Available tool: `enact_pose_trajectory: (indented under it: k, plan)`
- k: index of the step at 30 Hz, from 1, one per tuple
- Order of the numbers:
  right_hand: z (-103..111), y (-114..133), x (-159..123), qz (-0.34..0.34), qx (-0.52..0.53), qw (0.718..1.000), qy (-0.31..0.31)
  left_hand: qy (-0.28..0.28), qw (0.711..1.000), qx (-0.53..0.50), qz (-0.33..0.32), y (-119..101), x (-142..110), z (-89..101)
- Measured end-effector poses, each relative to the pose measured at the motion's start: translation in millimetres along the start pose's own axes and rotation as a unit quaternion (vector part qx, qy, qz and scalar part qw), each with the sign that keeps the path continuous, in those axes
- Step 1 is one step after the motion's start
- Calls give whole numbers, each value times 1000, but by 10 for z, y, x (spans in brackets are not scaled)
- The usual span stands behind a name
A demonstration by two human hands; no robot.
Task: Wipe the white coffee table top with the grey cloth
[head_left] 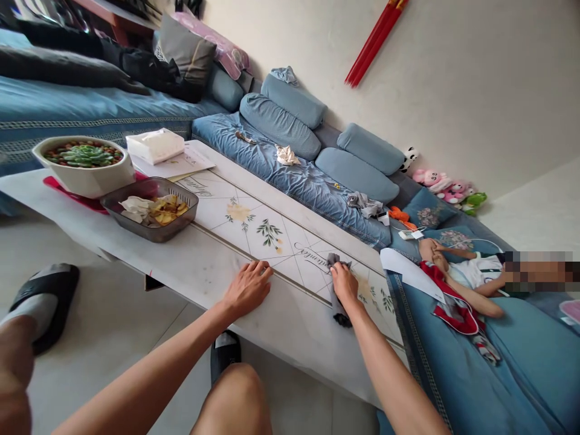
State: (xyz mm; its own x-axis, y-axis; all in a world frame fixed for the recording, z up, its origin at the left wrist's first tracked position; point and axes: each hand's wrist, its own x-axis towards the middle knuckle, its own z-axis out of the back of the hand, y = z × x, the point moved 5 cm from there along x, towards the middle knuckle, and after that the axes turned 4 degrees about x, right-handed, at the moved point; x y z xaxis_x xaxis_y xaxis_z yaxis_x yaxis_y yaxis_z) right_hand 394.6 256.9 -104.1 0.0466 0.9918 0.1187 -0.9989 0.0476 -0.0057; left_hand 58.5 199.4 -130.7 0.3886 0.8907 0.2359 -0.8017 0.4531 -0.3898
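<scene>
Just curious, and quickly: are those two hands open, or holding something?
Left hand: open, resting flat on the tabletop.
Right hand: closed, holding a grey cloth.

The person wears grey socks [31, 309] inside black slide sandals [57, 290], with bare hands [247, 289] and forearms [154, 365].

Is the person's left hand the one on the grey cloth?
No, the left hand lies spread on the tabletop, and the right hand is the one on the grey cloth.

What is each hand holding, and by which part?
The right hand grips a grey cloth around its middle; the left hand holds nothing, resting flat on the table.
</scene>
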Motion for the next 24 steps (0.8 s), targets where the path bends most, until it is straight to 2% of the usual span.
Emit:
enact_pose_trajectory:
  k: [2,5,7,12,14,18,20,24]
  plan:
    - [-46,175,-27,17,5,1000,6,1,1000,8,-1,-9,-3,10]
    - [-112,389,-271,87,15,996,32,2,1000,11,-4,-15,-4,15]
    - [-106,403,-318,96,5,994,46,5,1000,10,-4,-12,-1,12]
    - [-19,325,-7,26,-25,999,37,14,1000,9,3,-11,7,14]
    - [-22,357,-70,32,-25,998,39,10,1000,10,3,-17,3,20]
    - [-61,404,-373,76,-24,995,61,7,1000,5,0,-26,-10,11]
    - [-65,389,-315,66,-30,995,67,6,1000,7,-4,-27,-13,7]
    - [-44,388,34,28,-37,997,63,7,1000,-1,-1,-25,-13,16]
